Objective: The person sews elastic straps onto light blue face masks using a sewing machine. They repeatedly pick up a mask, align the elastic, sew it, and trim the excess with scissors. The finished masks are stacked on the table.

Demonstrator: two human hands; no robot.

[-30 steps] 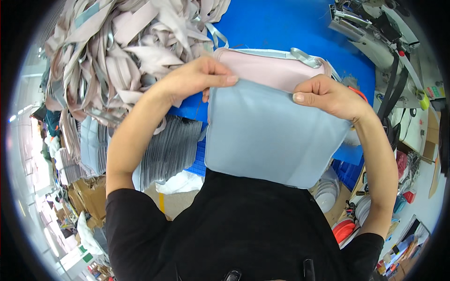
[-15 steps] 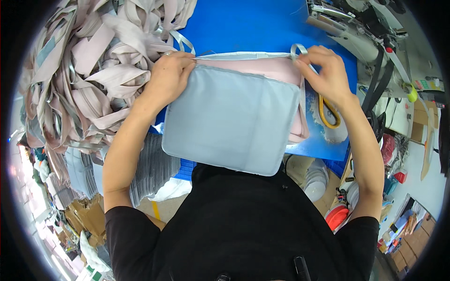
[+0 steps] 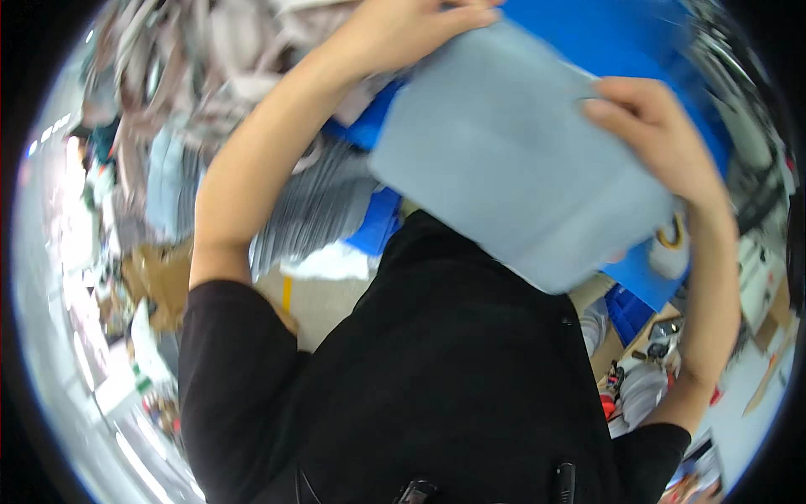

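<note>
A light grey fabric panel (image 3: 520, 160) with rounded corners hangs tilted in front of my body, blurred by motion. At its upper left corner my left hand (image 3: 411, 32) is closed on the edge, thumb along the top; part of this hand runs out of the picture. My right hand (image 3: 655, 130) pinches the upper right edge, with the thumb and fingers pressed together. The pink fabric that showed behind the panel earlier is almost wholly hidden by it.
Heaped pink and grey fabric strips (image 3: 243, 42) lie at the far left. Stacked grey panels (image 3: 315, 202) stand below them. A yellow scissor handle (image 3: 670, 233) rests on the blue table (image 3: 646, 281) by my right forearm. Blurred machinery (image 3: 730, 92) stands at the right.
Both hands have lifted the grey panel and shifted it right and away from me, tilting it clockwise. My right hand has gone from a ribbon loop to the panel's edge. The view has turned.
</note>
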